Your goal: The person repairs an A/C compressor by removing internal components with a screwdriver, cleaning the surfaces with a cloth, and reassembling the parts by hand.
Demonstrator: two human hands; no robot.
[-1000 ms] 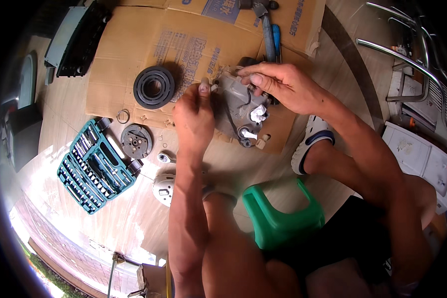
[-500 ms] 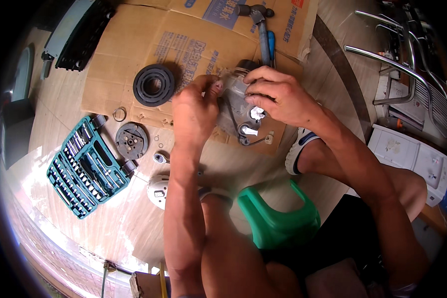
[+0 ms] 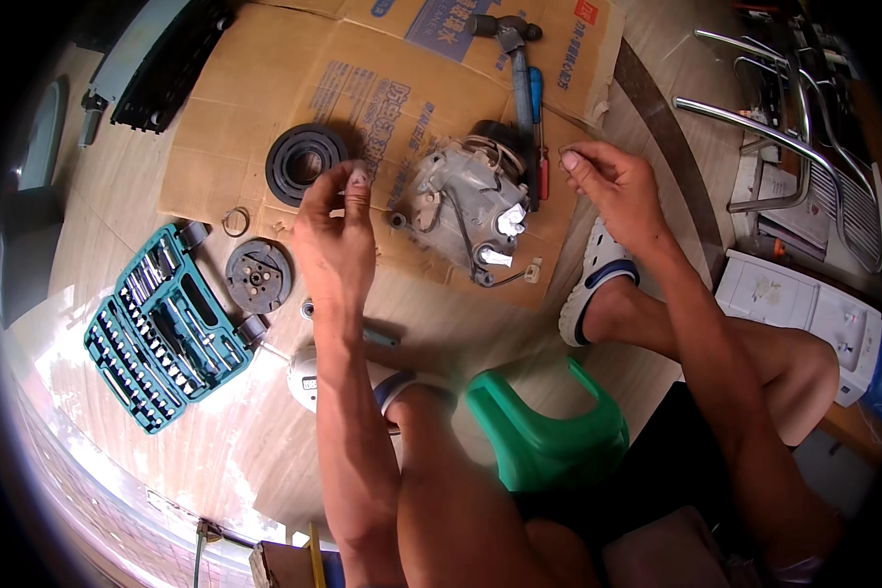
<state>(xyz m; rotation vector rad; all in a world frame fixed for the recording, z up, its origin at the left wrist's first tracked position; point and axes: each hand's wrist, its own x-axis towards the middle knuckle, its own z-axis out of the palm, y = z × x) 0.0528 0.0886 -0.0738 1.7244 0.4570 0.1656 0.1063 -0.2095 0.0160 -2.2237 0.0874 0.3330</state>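
A grey metal compressor (image 3: pixel 451 206) with a short cable and white wads in its ports lies on flattened cardboard (image 3: pixel 235 108), between my hands and apart from both. My left hand (image 3: pixel 335 230) hovers beside a black ring-shaped pulley (image 3: pixel 306 165), thumb and forefinger bent together. My right hand (image 3: pixel 617 191) is raised right of the compressor, thumb and fingertips pinched close. Whatever either hand may hold is too small to make out. Near the right hand lie a hammer (image 3: pixel 519 88), a blue-handled tool (image 3: pixel 535 93) and a red-handled screwdriver (image 3: pixel 544 171).
A teal socket set case (image 3: pixel 171 328) lies opened at the left, near a round clutch plate (image 3: pixel 259 276) and a thin metal ring (image 3: pixel 234 222). A ratchet (image 3: pixel 380 336) is partly behind my left forearm. A green plastic stool (image 3: pixel 549 426) stands before me; chrome tubing (image 3: pixel 755 122) is at right.
Both hands have come off the compressor and moved apart, left hand to the left, right hand to the right. The compressor and red-handled screwdriver now show more fully.
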